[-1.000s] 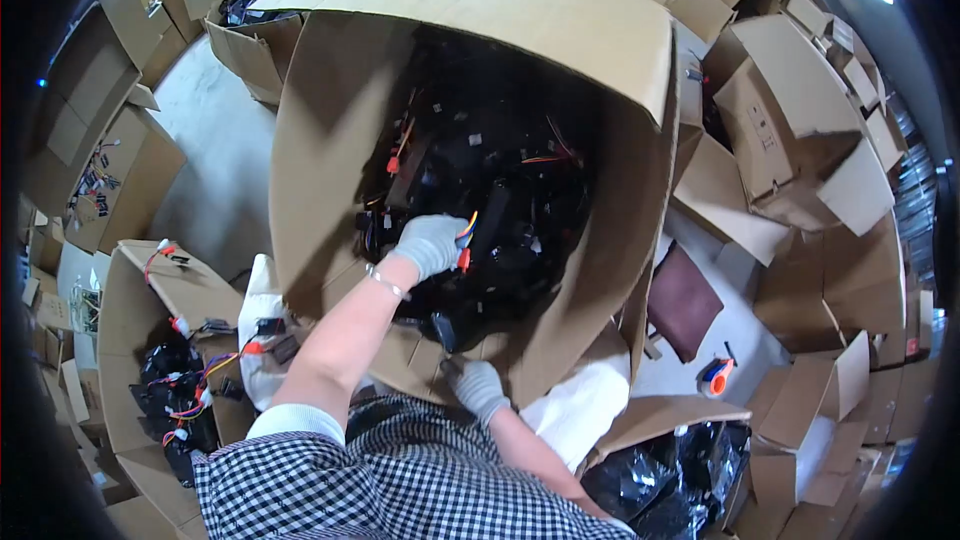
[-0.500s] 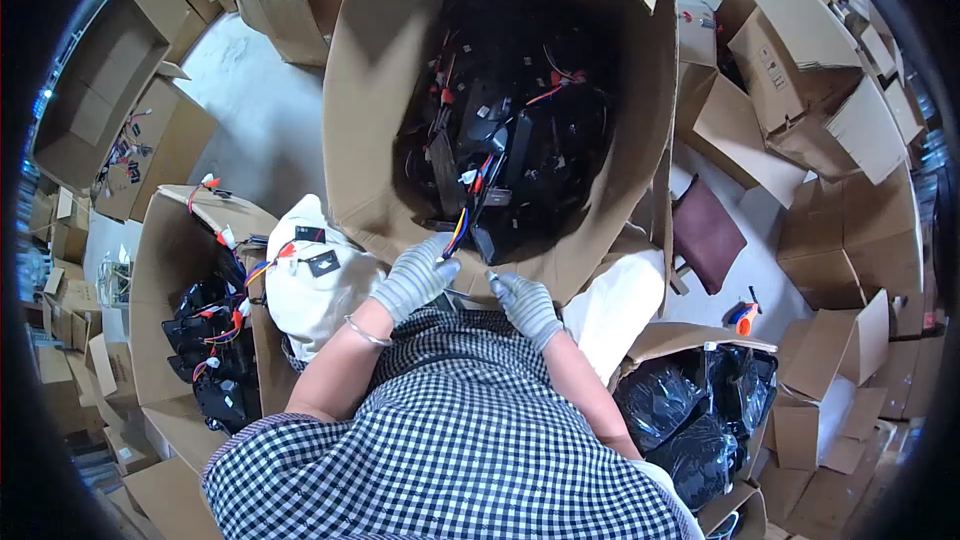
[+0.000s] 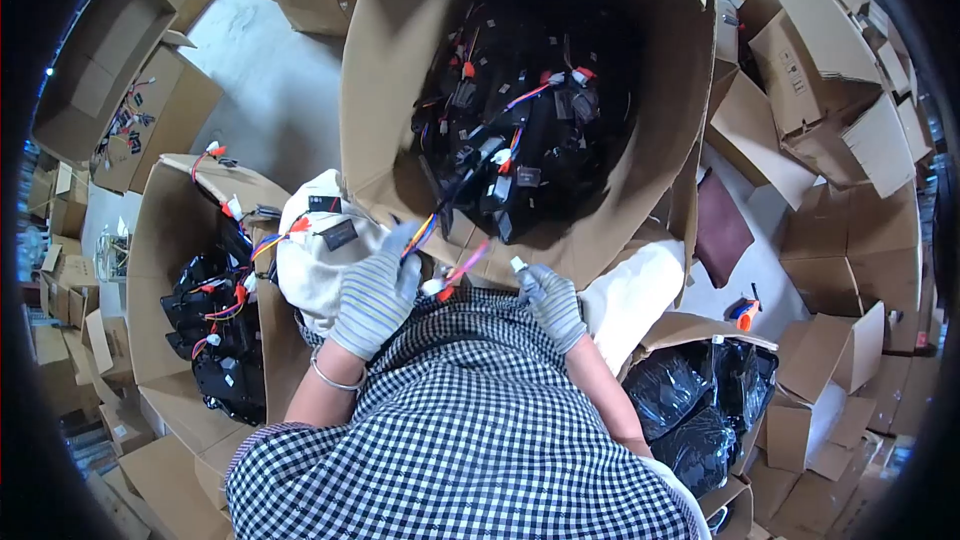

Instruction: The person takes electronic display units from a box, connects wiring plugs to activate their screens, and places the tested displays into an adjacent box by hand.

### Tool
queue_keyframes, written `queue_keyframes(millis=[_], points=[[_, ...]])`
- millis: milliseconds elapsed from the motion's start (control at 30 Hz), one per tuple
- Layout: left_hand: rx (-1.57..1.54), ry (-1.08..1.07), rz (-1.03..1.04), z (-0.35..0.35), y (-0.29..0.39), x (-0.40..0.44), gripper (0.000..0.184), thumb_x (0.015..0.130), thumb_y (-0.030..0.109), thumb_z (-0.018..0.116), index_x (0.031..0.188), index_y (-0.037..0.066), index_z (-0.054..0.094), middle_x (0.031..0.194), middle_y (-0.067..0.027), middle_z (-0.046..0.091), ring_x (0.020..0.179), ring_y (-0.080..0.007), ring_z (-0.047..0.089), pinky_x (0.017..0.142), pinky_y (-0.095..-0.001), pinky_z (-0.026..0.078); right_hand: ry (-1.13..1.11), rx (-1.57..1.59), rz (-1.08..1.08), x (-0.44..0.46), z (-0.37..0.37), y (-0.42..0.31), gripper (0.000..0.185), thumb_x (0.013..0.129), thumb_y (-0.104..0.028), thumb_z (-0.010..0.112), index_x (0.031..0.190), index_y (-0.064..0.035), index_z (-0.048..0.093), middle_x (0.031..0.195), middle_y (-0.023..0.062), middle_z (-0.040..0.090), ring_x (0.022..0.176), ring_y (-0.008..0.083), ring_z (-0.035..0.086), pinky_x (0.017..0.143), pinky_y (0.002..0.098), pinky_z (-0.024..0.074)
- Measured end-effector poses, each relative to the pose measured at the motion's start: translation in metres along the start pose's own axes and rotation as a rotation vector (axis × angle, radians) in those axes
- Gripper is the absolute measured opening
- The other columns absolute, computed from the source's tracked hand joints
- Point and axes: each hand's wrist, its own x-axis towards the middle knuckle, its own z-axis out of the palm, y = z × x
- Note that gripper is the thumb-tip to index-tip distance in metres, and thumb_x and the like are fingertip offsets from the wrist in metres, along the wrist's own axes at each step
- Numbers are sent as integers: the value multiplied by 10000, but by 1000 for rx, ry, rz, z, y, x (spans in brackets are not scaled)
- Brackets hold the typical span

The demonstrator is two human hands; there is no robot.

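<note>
Wires (image 3: pixel 425 229) gripped, left hand (image 3: pixel 375 300); white-tipped piece (image 3: pixel 518 265) pinched, right hand (image 3: pixel 552 307); box (image 3: pixel 388 80) beyond both; apparent step: wire handling; next needs steadiness.

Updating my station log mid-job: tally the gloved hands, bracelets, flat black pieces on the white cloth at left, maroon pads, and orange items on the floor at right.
Gloved hands: 2
Bracelet: 1
Flat black pieces on the white cloth: 2
Maroon pad: 1
Orange item: 1
Total: 7
</note>
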Motion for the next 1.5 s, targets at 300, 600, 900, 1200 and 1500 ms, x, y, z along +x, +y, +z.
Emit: queue_keyframes(millis=[300, 600, 900, 1200, 1500], points=[[-343, -273, 419, -7, 27, 1, 416, 711, 94, 700, 1111, 99, 588, 946, -106, 625, 831, -271, 603, 748, -352, 472, -26, 621, 196, -30, -36, -90, 397, 913, -404, 542, 988, -21, 617, 810, 25, 625, 668, 58, 554, 610, 188, 439], [-391, -327, 313, 16, 18, 9, 257, 823, 272, 655, 1006, 93, 642, 789, -78, 631, 728, -250, 623, 684, -328, 484, -190, 514, 23, -33, -60, -140, 385, 929, -386, 521, 875, -17, 615, 627, -12, 523, 585, 51, 470, 540, 199, 369], [148, -291, 474, 25, 21, -4, 412, 753, 231, 608, 1129, 67, 576, 638, -47, 568, 585, -222, 556, 540, -366, 410, -307, 727, 385, -29, -46, -132, 397, 914, -390, 551, 850, -9, 646, 538, -31, 453, 449, 31, 343, 425, 198, 256], [50, -350, 523, 39, 16, -7, 401, 735, 195, 624, 1109, 51, 597, 785, -104, 640, 737, -259, 622, 663, -372, 480, -429, 800, 511, -41, -46, -110, 407, 913, -410, 521, 868, -26, 649, 627, -21, 544, 461, 23, 366, 424, 181, 269], [-670, -1086, 381, 25, 0, 47, 401, 750, 253, 684, 1092, 52, 630, 947, -131, 663, 902, -268, 623, 797, -355, 473, -499, 701, 112, -44, -28, -82, 345, 913, -356, 560, 904, -23, 649, 721, -21, 550, 588, 35, 424, 550, 198, 370]])
